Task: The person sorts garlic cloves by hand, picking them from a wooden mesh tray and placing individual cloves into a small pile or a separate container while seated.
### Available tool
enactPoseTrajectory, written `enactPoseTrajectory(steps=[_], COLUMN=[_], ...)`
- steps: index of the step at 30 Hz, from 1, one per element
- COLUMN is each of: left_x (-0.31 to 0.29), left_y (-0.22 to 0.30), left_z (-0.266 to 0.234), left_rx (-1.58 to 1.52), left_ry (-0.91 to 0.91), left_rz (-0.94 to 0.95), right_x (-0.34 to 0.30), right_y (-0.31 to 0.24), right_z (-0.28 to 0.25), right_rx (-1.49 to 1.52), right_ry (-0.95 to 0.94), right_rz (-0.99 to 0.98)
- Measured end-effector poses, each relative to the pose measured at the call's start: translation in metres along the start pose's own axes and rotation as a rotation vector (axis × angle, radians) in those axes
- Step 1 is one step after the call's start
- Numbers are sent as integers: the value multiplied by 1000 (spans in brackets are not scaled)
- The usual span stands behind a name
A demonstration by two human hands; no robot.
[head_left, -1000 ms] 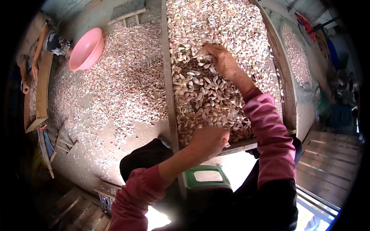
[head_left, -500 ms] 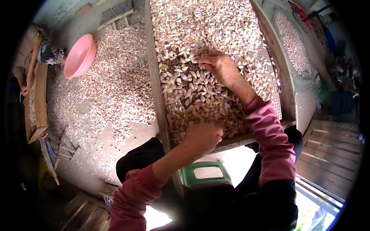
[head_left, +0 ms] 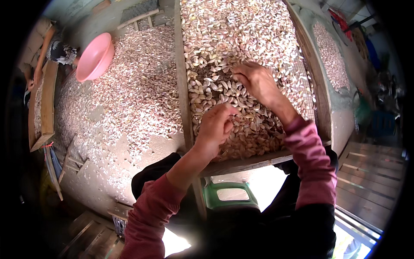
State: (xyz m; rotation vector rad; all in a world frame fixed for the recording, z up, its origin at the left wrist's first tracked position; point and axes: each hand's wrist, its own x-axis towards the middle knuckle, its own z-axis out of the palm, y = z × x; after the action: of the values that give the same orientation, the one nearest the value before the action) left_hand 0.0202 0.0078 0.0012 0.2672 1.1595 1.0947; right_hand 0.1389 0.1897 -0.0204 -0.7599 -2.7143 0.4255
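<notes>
Pale pinkish garlic cloves [head_left: 241, 34] cover a long wooden-framed tray [head_left: 182, 90] with a wire mesh bottom. Toward its near end they lie looser, in shade, and a dark patch shows among them. My left hand [head_left: 214, 129] is closed above the near left part of the tray, thumb and index finger together; what they hold, if anything, is too small to make out. Farther up and to the right, my right hand [head_left: 260, 86] hangs low over the cloves with its fingers bent together. Its fingertips are at the cloves, and their contents are hidden.
Garlic cloves [head_left: 142, 82] lie spread over the floor at left, with a pink basin [head_left: 95, 56] among them. Another person's arm [head_left: 39, 64] reaches to a wooden tray [head_left: 48, 103] at far left. A green stool [head_left: 230, 195] stands under the near end; slatted wood [head_left: 371, 177] lies at right.
My left hand has moved up and away from the tray's near edge, over the cloves. My right hand has shifted slightly right and down, while the whole view has turned a little.
</notes>
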Motion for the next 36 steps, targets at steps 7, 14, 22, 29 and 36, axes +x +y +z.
enactPoseTrajectory(steps=[7,14,22,29,36], left_x=[-4,-13,-28,-25,-22], left_y=[-7,-10,-11,-4,-15], left_z=[-4,11,18,32,29], left_rx=[-331,-233,-117,-18,21], left_ry=[58,-42,-162,-190,-198], left_rz=[-13,-69,-50,-79,-120], right_x=[-17,36,-54,-14,-20], right_y=[-63,-26,-37,23,-24], right_z=[-4,76,15,5,54], right_rx=[522,-62,63,106,-67], right_ry=[145,131,167,242,250], right_rz=[-65,37,-180,126,-235])
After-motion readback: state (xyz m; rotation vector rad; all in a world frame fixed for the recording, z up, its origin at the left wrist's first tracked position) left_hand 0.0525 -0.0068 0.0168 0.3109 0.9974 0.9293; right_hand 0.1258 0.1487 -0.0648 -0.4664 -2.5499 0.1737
